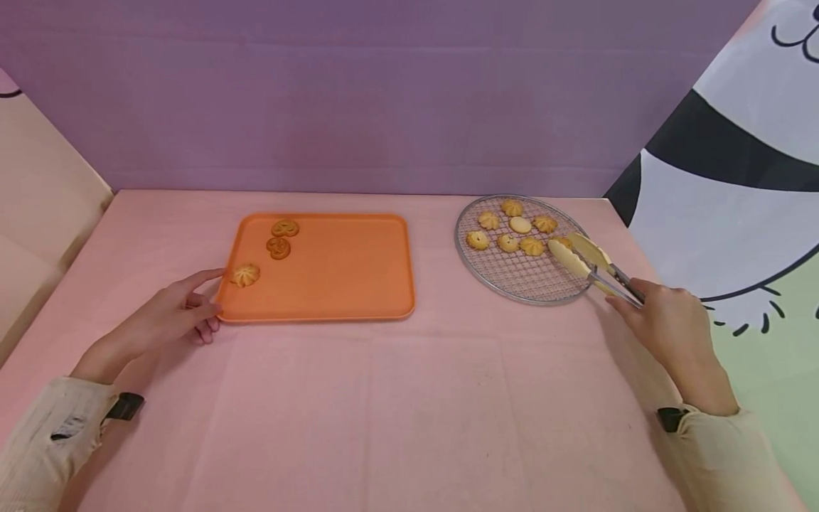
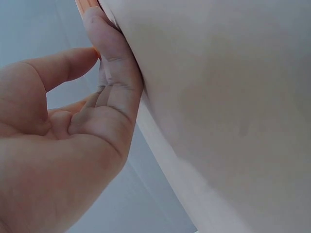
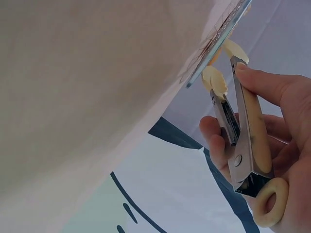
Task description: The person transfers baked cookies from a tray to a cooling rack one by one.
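Note:
My right hand (image 1: pixel 680 331) grips a pair of tongs (image 3: pixel 252 121) with cream tips and metal arms. Over the right part of a round wire rack (image 1: pixel 531 281), the tongs' tips stand apart around a piped cookie (image 1: pixel 561 243), partly hidden by them; I cannot tell if they touch it. Several other cookies (image 1: pixel 532 246) lie on the rack. At the far left, my left hand (image 1: pixel 168 313) touches the left edge of an orange tray (image 1: pixel 339 274) with index finger and thumb spread along the rim. Two pretzel-shaped cookies (image 1: pixel 278 247) and one swirled cookie (image 1: pixel 245 275) lie on the tray's left side.
A pink cloth covers the table (image 1: pixel 409 412). Behind it rises a purple backdrop (image 1: pixel 384 107), and a printed cartoon sheet (image 1: pixel 736 227) lies beyond the right edge. A stretch of table separates the tray from the rack.

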Demonstrator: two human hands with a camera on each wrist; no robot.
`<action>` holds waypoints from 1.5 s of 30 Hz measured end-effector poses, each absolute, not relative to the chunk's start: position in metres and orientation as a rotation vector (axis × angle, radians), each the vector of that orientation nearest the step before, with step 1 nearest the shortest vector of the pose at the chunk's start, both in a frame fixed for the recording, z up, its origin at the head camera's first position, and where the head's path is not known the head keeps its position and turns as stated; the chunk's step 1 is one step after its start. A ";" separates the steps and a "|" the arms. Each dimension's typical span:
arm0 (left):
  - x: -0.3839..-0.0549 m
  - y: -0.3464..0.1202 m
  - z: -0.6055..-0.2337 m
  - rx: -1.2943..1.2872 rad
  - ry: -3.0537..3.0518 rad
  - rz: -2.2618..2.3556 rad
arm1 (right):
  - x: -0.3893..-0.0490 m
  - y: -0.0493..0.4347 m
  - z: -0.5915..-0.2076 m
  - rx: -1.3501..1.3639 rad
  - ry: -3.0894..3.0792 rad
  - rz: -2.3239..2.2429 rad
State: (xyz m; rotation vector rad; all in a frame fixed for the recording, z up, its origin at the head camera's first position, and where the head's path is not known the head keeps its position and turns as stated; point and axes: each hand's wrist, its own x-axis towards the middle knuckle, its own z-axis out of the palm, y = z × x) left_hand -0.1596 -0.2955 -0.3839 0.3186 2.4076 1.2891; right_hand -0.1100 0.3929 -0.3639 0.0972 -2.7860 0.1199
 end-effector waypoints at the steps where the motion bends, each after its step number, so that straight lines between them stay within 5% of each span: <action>1: -0.160 -0.296 -0.384 0.314 2.408 1.287 | -0.110 0.393 -0.364 0.096 -2.785 0.117; 45: -0.161 -0.295 -0.385 0.313 2.407 1.286 | -0.105 0.300 -0.344 0.378 -2.684 0.233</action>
